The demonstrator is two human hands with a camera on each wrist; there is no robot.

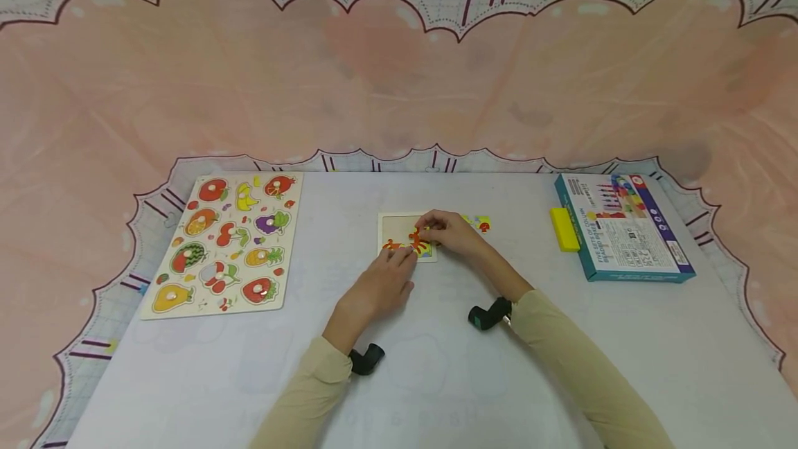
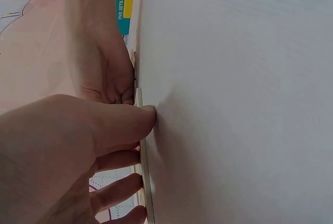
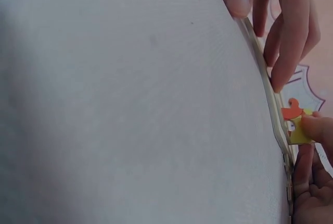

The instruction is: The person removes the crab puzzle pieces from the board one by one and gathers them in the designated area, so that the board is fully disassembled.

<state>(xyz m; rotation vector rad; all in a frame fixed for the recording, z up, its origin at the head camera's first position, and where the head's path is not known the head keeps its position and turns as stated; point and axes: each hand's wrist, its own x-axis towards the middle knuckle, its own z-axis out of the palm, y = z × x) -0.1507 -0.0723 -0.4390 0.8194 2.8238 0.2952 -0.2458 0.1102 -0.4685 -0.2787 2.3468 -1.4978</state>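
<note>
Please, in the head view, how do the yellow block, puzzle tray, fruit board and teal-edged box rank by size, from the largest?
1. Fruit board
2. Teal-edged box
3. Puzzle tray, partly covered
4. Yellow block

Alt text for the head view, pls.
Right hand pinches an orange-and-yellow puzzle piece at a small board on a white table, while the left hand touches that board. A fruit board lies to the left; a yellow block and a box lie to the right.

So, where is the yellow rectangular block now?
In the head view, the yellow rectangular block lies right of the right hand, beside the left edge of the flat teal-edged box.
</note>
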